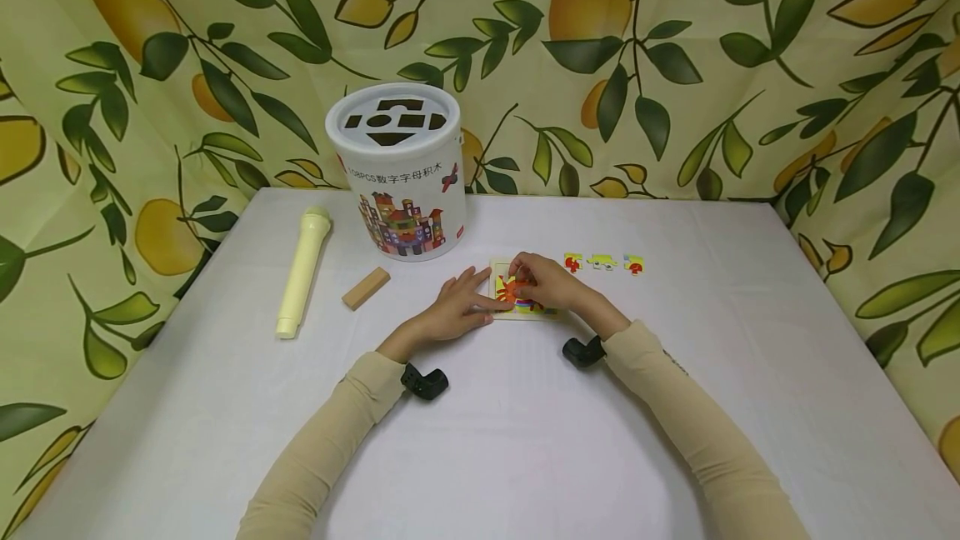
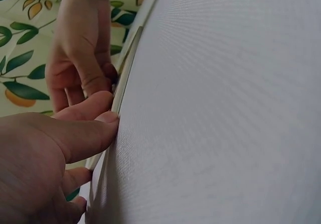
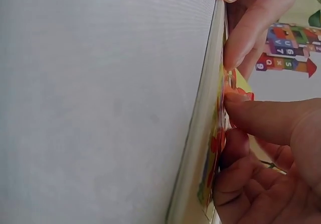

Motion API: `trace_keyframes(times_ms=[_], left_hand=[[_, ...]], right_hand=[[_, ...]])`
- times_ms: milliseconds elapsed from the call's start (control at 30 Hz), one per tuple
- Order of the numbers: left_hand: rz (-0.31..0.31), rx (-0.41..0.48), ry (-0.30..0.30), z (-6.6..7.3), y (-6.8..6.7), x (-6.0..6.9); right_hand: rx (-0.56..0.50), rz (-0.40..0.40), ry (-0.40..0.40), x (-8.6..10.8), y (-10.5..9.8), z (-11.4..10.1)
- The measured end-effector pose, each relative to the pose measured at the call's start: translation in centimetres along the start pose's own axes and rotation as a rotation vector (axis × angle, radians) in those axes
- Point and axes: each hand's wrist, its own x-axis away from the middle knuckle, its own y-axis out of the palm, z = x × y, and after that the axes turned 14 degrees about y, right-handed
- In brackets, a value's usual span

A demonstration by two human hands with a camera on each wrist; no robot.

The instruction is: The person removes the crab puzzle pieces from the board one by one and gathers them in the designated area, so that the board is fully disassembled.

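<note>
Cream edging frames a small, flat rectangular puzzle board (image 1: pixel 517 318) with a yellow, red and orange picture, directly beneath the grip of the right hand (image 1: pixel 545 277). That hand's thumb and curled fingers pinch a thin red-and-yellow puzzle piece (image 3: pixel 245 92), tilted at the board's face. Just left of the grip, the left hand (image 1: pixel 456 307) has its fingers spread and unclenched, touching the board's left side. Three loose, bright puzzle pieces (image 1: pixel 602 262) lie in a row just right of the grip and slightly beyond it. Farther left and beyond stands a white cylindrical tub (image 1: pixel 408 182) with cut-out shapes in its lid; nearer the left hand lies a tan rectangular block (image 1: pixel 366 288), and past it a pale yellow microphone-shaped stick (image 1: pixel 303 277).
</note>
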Motion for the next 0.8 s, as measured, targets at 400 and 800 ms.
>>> trace_keyframes(times_ms=[400, 800], left_hand=[[-0.027, 0.009, -0.011, 0.0, -0.1, 0.0], [-0.025, 0.024, -0.01, 0.2, -0.2, 0.1]], right_hand=[[-0.107, 0.079, 0.002, 0.2, -0.6, 0.4], [-0.255, 0.149, 0.146, 1.8, -4.2, 3.3]])
